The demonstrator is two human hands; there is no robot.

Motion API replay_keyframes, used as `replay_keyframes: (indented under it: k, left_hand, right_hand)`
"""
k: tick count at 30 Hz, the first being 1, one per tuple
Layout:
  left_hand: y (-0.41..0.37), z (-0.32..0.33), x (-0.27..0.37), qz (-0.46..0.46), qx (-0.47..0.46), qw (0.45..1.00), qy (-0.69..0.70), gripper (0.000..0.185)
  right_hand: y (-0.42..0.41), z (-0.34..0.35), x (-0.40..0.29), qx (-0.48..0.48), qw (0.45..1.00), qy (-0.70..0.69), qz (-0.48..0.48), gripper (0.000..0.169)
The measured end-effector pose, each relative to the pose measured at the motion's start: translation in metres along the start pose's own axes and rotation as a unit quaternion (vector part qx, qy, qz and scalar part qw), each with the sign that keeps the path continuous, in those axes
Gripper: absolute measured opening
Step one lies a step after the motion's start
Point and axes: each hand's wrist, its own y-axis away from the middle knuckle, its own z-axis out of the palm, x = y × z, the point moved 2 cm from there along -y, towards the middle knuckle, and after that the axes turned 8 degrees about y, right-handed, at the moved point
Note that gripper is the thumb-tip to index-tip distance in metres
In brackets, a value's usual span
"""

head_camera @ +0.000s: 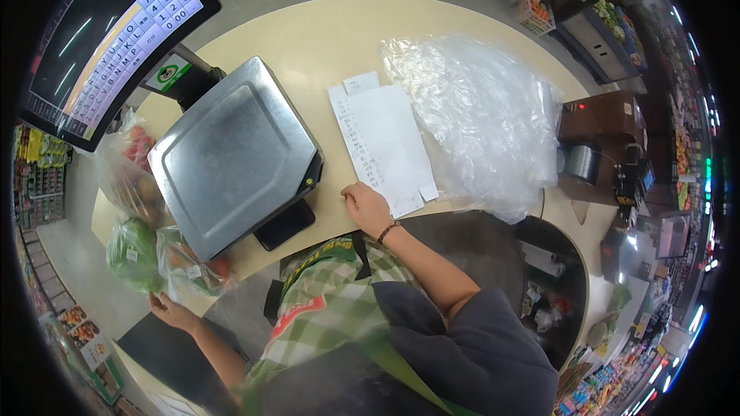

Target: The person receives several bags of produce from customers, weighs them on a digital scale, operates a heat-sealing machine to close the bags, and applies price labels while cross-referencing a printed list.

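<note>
My right hand (366, 207) rests at the counter's near edge with its fingers curled, beside white paper sheets (388, 141) that bear handwriting; whether anything is in it I cannot tell. My left hand (172, 308) is at the lower left, fingers partly bent, just below a clear plastic bag of green vegetables (134, 254); contact with the bag is unclear. Next to that bag lie another clear bag with red and green produce (192, 263) and a bag of red and yellowish produce (130, 173). Between my hands stands a scale with a metal weighing plate (231, 156).
A touchscreen (124, 40) with a keypad stands at the upper left. A dark phone-like device (284, 225) lies partly under the scale. Clear plastic bags (480, 115) are heaped right of the papers, near a brown machine with a spool (601, 147). Rolls (542, 259) sit on a lower shelf.
</note>
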Motion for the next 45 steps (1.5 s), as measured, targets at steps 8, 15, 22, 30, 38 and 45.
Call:
replay_keyframes:
  k: [8, 15, 22, 30, 38, 45]
  left_hand:
    - [0.087, 0.07, 0.13, 0.083, -0.088, 0.992, 0.043, 0.038]
    - [0.141, 0.118, 0.214, 0.192, -0.191, 0.963, -0.007, 0.033]
    - [0.173, 0.157, 0.246, 0.217, -0.368, 0.904, 0.02, 0.028]
    - [0.235, 0.223, 0.283, 0.292, -0.636, 0.714, 0.034, 0.026]
    - [0.278, 0.272, 0.265, 0.359, -0.708, 0.607, -0.042, 0.032]
    - [0.293, 0.283, 0.24, 0.383, -0.698, 0.601, -0.067, 0.04]
  right_hand:
    - [-0.038, -0.019, 0.037, 0.032, 0.999, 0.01, -0.036, 0.013]
    - [-0.071, -0.034, 0.046, 0.026, 0.997, 0.039, -0.067, 0.016]
    - [-0.097, -0.041, 0.061, 0.024, 0.995, 0.056, -0.073, 0.015]
    - [-0.128, -0.05, 0.084, 0.009, 0.992, 0.089, -0.084, 0.023]
    - [-0.171, -0.051, 0.082, -0.08, 0.974, 0.175, -0.122, 0.05]
    - [-0.182, -0.048, 0.084, -0.092, 0.967, 0.195, -0.138, 0.052]
